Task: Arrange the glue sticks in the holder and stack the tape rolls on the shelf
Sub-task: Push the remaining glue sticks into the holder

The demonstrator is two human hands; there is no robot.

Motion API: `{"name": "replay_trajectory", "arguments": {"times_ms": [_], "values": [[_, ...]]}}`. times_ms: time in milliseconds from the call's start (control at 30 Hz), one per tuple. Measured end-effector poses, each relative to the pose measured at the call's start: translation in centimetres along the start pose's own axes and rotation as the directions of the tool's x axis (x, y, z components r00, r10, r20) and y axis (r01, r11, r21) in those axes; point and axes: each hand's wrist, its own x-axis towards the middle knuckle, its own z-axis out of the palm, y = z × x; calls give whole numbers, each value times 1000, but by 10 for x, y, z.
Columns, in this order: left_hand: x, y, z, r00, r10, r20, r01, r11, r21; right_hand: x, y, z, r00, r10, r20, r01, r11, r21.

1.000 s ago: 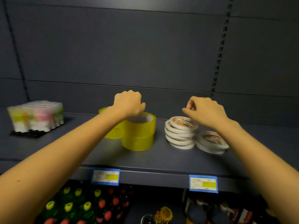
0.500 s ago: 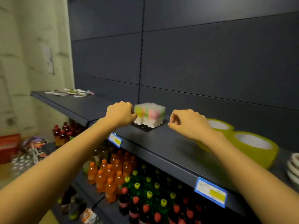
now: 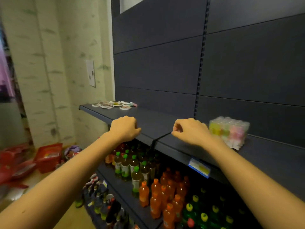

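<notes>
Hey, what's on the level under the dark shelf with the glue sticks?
Rows of bottled drinks: green-capped bottles, orange bottles and yellow-capped bottles. The back of that level cannot be seen; the shelf above covers it.

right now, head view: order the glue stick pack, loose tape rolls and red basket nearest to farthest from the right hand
1. glue stick pack, just right of the right hand
2. loose tape rolls, far left end of the shelf
3. red basket, low down, farther left
</notes>
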Motion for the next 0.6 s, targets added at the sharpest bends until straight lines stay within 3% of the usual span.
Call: {"name": "replay_trajectory", "arguments": {"times_ms": [433, 600], "values": [[54, -170, 34, 996, -84, -21, 84, 996, 13, 155, -122, 87, 989, -43, 143, 39, 999, 34], [99, -223, 52, 993, -120, -19, 120, 992, 34, 231, -148, 117, 989, -61, 132, 57, 998, 35]]}}
